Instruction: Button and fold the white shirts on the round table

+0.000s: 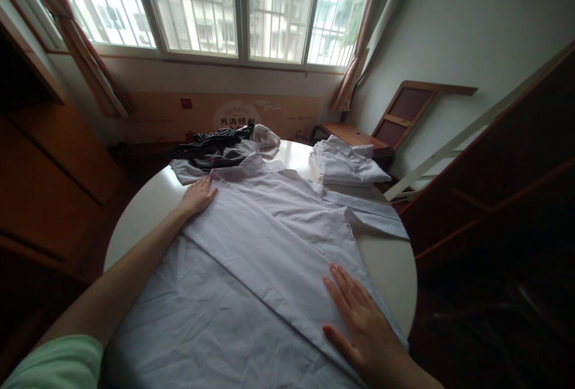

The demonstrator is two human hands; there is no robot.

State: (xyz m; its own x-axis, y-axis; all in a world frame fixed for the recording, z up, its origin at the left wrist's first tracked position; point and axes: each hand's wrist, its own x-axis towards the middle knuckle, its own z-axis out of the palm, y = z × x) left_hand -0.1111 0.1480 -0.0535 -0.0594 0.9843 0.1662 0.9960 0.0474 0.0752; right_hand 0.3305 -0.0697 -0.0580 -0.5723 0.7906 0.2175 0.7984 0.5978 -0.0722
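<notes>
A white shirt (pixel 215 311) lies spread over the round table, its collar end toward the window. One sleeve (pixel 265 257) is laid diagonally across the body of the shirt. My left hand (pixel 200 195) rests flat near the shoulder, at the upper left end of that folded strip. Farther down and to the right, my right hand (pixel 359 317) lies with fingers outstretched on the lower part of the strip. The other sleeve (pixel 368 212) stretches out to the right toward the table edge. Neither hand grips the cloth.
A white round table (pixel 139 215) carries the clothes. At its far side are a heap of dark striped and light clothes (pixel 220 146) and a stack of folded white garments (pixel 345 161). Beyond stand a wooden chair (pixel 399 119) and a barred window. Wooden cabinets (pixel 54 179) flank the left.
</notes>
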